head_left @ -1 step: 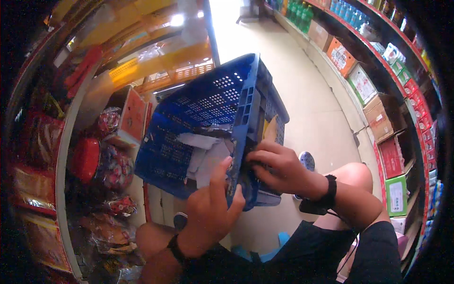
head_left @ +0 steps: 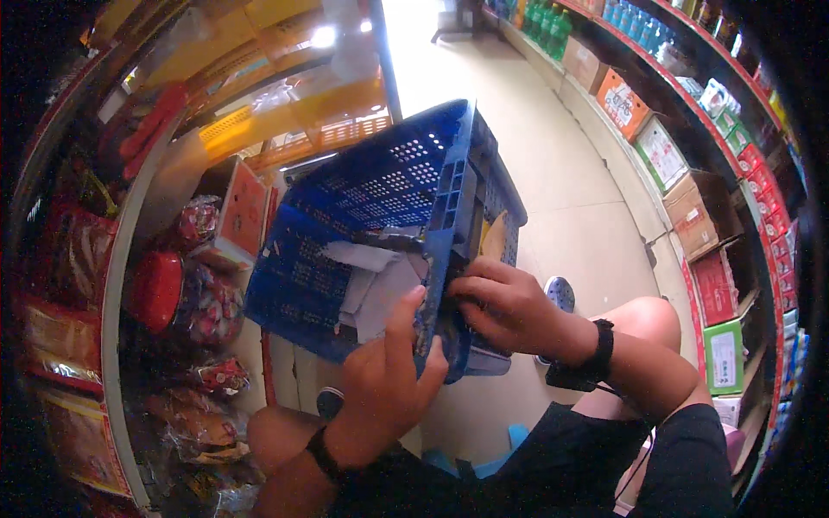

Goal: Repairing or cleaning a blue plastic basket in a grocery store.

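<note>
A blue plastic crate with perforated walls stands tilted in front of me. Pale grey and white pieces of paper or card lie inside it. My left hand grips the crate's near edge, index finger along the inner side and thumb on the outer side. At the crate's right outer side is my right hand, its fingers curled together against the dark gap behind the rim. What those fingertips pinch is hidden. Just beyond them, a yellow-brown piece sticks up.
Shelves with bagged goods and a red-orange box flank me on the left. Along the right, a shelf holds cardboard boxes, a green box and bottles. Tiled floor runs ahead between them.
</note>
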A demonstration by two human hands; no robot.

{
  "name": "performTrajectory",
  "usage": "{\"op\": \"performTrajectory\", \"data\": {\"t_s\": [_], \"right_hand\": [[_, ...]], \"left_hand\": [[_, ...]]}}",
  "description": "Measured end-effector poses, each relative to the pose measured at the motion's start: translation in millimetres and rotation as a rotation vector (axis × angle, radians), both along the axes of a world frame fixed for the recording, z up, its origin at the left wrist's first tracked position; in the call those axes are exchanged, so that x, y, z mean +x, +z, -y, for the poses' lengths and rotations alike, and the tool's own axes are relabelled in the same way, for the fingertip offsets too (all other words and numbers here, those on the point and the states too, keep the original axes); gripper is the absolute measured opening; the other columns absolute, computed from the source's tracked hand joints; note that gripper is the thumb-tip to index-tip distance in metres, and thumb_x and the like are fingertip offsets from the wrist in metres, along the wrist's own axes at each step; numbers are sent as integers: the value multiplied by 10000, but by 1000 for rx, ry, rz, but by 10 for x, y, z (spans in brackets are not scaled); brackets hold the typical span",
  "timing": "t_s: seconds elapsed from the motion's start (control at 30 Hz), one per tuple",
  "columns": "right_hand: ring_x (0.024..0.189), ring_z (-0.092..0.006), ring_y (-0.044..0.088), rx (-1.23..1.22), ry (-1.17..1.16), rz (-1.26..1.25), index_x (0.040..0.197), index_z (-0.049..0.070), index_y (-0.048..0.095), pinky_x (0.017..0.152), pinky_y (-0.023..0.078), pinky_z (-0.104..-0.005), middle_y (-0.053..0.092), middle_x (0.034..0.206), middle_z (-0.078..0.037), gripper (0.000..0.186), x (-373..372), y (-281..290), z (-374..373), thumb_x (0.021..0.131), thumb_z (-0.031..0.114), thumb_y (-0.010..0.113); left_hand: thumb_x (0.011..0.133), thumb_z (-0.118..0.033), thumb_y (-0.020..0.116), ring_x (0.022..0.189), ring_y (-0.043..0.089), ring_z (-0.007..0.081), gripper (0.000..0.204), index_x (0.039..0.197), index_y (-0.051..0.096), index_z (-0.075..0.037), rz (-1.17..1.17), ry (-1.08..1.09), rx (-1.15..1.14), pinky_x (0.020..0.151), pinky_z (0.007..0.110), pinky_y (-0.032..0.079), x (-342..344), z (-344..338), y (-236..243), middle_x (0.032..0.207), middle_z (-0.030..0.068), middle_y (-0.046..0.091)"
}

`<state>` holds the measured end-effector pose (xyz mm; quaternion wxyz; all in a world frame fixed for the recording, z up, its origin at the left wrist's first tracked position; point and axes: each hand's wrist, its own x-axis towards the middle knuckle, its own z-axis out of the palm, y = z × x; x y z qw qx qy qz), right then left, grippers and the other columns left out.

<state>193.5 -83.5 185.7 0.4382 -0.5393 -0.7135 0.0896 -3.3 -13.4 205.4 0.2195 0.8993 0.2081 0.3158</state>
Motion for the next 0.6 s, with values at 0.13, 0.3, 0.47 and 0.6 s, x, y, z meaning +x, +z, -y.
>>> {"op": "performTrajectory", "data": {"t_s": [0.13, 0.3, 0.47, 0.6], "right_hand": [[747, -333, 577, 14, -13, 131, 932, 18, 567, 629, 501, -393, 518, 843, -139, 209, 48, -134, 10, 728, 17, 613], [708, -299, 575, -36, -70, 314, 884, 47, 566, 587, 513, -375, 509, 822, -114, 149, 86, -427, 53, 751, 102, 603], [758, -256, 603, -138, -86, 446, 909, -4, 623, 641, 527, -331, 585, 876, -103, 234, 103, -619, 117, 679, 38, 627], [772, -278, 608, -135, -72, 410, 933, 0, 625, 676, 527, -360, 596, 892, -119, 243, 124, -521, 70, 691, 22, 610]], "left_hand": [[791, -133, 648, 491, 550, 258, 560, 1294, 443, 3, -70, -41, 76, 480, 379, 444, 56, 3, -126, 668, 104, 587], [803, -146, 663, 505, 564, 276, 536, 1285, 448, -59, -105, -52, 158, 474, 402, 456, 140, -22, -323, 653, 101, 573], [780, -141, 665, 515, 548, 249, 478, 1224, 517, -49, -150, -125, 296, 467, 370, 435, 195, -62, -474, 667, 80, 568], [767, -125, 678, 534, 550, 236, 456, 1194, 541, -41, -105, -121, 313, 472, 358, 437, 208, -115, -436, 718, 73, 600]]}}
